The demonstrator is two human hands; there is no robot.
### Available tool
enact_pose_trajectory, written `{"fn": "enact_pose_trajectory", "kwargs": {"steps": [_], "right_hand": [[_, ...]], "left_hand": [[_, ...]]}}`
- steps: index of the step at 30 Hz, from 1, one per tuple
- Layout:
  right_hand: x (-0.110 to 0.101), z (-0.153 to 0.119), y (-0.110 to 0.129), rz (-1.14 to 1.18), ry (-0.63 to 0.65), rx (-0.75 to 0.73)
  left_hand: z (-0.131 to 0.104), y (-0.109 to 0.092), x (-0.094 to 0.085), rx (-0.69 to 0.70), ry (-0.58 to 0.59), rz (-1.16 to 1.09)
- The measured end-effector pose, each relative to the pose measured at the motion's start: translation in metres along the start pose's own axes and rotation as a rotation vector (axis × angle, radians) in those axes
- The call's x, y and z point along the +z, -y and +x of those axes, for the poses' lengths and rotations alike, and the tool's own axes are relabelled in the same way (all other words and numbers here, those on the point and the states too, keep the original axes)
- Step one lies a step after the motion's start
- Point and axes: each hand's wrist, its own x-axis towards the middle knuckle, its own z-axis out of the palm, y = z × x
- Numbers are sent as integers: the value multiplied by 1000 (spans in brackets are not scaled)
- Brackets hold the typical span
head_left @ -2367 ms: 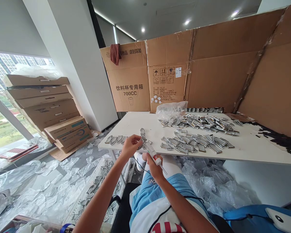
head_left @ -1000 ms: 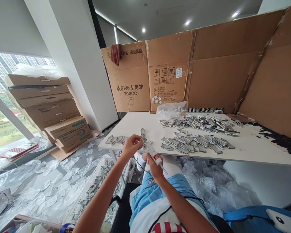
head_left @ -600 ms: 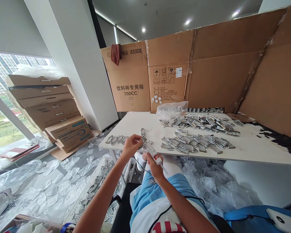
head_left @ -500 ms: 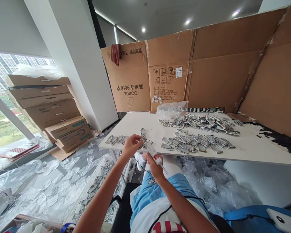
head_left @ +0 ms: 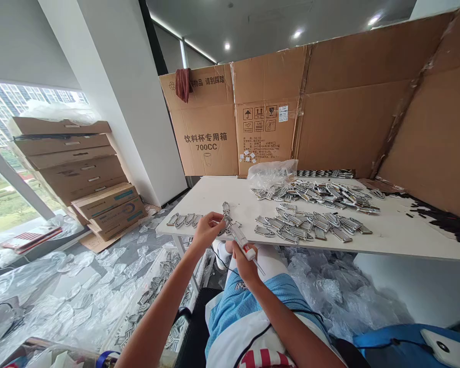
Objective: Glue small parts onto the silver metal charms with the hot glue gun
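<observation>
At the front left edge of the table [head_left: 220,191], my left hand [head_left: 208,228] pinches a small silver metal frame piece [head_left: 227,220]. My right hand [head_left: 247,261] is wrapped round a white glue tube [head_left: 239,237] with red markings. One end of the tube lies close to the metal piece, and a thin nozzle sticks out past the hand on the other side. Left of my left hand, several similar frames stand in a row [head_left: 184,220]. A heap of metal frames [head_left: 310,223] lies to the right of both hands.
Behind that heap is a larger pile of frames [head_left: 322,194] beside a clear plastic bag [head_left: 272,174]. Black strips [head_left: 444,220] lie at the right. Cardboard panels [head_left: 268,117] wall the table's back. Below left stands a crate of frames [head_left: 153,291]; plastic wrap [head_left: 61,306] covers the floor.
</observation>
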Motion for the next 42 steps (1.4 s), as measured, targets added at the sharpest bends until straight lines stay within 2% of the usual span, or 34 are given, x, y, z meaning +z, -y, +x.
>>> {"fn": "enact_pose_trajectory", "kwargs": {"steps": [16,42], "right_hand": [[1,-1,12,11,-14,-11],[2,-2,5,30,-43,-38]], "left_hand": [[3,3,-1,-39,-14,-14],[1,0,1,-24,-4,-22]]}}
